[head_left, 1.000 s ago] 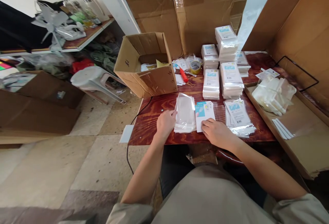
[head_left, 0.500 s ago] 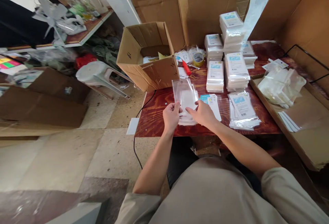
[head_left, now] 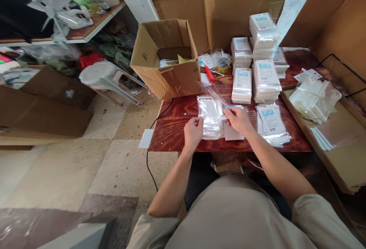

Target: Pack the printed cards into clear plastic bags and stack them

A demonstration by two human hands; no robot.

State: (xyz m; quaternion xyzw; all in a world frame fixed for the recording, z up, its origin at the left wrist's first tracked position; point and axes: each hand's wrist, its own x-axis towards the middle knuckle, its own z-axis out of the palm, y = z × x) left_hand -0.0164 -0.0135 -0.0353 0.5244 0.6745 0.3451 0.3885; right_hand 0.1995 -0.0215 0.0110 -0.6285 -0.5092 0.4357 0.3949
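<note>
A pile of clear plastic bags (head_left: 210,114) lies flat at the table's front, shiny with reflected light. My left hand (head_left: 193,133) is at its left edge with fingers curled and closed; whatever they may pinch is hidden. To the right of the pile, my right hand (head_left: 238,119) is closed on the edge of a clear plastic bag (head_left: 215,96), which slants up and left above the table. Below that hand lies a pale card (head_left: 233,131), and blue-printed cards are mostly covered by the hand. Farther right, packaged cards (head_left: 270,121) lie in a loose overlapping pile.
Stacks of packaged cards (head_left: 265,79) stand at the back right. An open cardboard box (head_left: 180,81) occupies the table's back left. Behind are tape (head_left: 223,65) and a red-handled tool (head_left: 209,74). A shallow carton (head_left: 343,157) borders the right side; a stool (head_left: 98,74) stands left.
My right hand has moved right, carrying the clear bag's edge off the pile. The left hand stays near the pile's left edge. The view has shifted slightly.
</note>
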